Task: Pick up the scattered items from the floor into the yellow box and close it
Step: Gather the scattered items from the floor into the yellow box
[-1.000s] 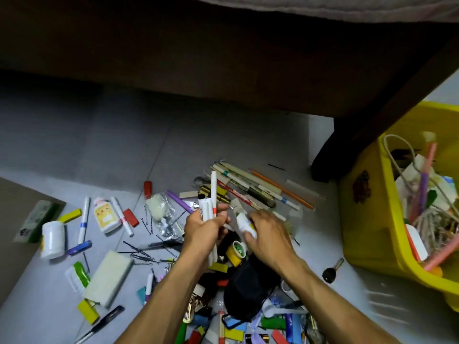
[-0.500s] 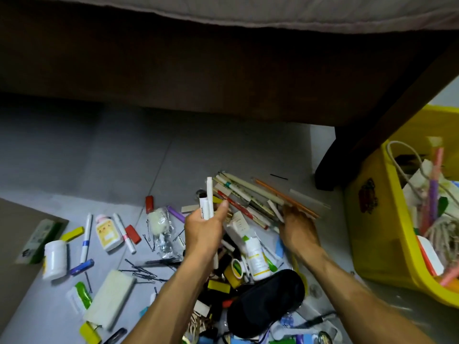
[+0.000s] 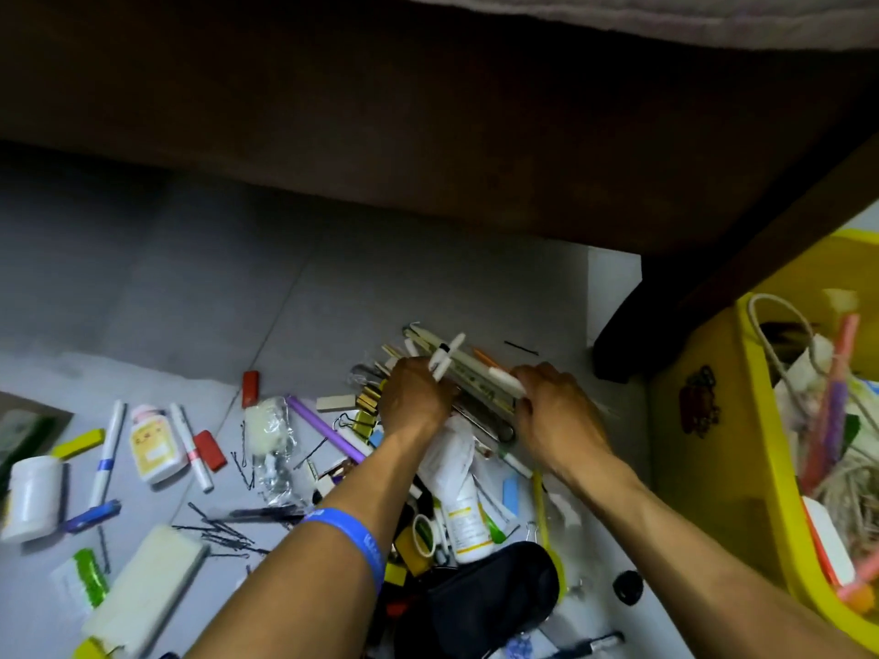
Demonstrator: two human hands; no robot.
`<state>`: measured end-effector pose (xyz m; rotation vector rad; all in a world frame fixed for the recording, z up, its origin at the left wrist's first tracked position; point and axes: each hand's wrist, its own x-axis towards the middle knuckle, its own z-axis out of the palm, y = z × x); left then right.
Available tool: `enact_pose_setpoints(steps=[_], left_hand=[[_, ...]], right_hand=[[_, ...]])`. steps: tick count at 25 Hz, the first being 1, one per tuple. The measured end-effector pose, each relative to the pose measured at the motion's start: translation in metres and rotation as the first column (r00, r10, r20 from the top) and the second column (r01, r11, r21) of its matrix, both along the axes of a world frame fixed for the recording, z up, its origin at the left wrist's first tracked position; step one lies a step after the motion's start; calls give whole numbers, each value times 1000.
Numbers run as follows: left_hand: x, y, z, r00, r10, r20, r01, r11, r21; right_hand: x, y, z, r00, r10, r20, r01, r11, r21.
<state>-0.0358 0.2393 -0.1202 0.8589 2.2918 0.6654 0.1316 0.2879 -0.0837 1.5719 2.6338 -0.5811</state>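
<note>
Your left hand [image 3: 416, 397] grips white pens [image 3: 444, 356]; your right hand [image 3: 554, 411] pinches a white stick [image 3: 506, 380] above the long sticks [image 3: 475, 373] lying diagonally between both hands. The yellow box [image 3: 704, 468], open and part-filled, stands at the floor's right edge, nearer your right hand.

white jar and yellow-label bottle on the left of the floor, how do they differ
The white jar is plain and stubby, with a wide lid; the yellow-label bottle is slimmer, with a narrow pinkish cap and a printed yellow label. The jar lies nearer the left edge, the bottle further in. Both are white plastic and lie untouched on the floor.
</note>
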Motion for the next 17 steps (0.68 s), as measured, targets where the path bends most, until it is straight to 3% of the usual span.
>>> enact_pose_setpoints(steps=[3,5,7,10,13,17], left_hand=[[-4,-15,-5,999,23,42,-26,998,56],[-6,-23,-4,969,81,235,-97,994,57],[-9,-30,-3,878,203,433,-252,966,59],[-16,-40,-1,750,334,571,-435,899,46],[-19,-46,5,684,319,656,-458,888,45],[-14,-52,12,689,324,648,-451,892,33]], right_hand=[[-23,6,-20,999,-39,-19,37,995,-96],[-35,4,-37,996,-81,30,83,992,-96],[-38,1,-47,991,-124,47,127,991,-50],[-32,-5,-52,991,-134,13,135,986,-103],[-14,-5,-46,982,-177,-69,166,977,-134],[7,12,-36,972,-216,-97,208,974,-87]])
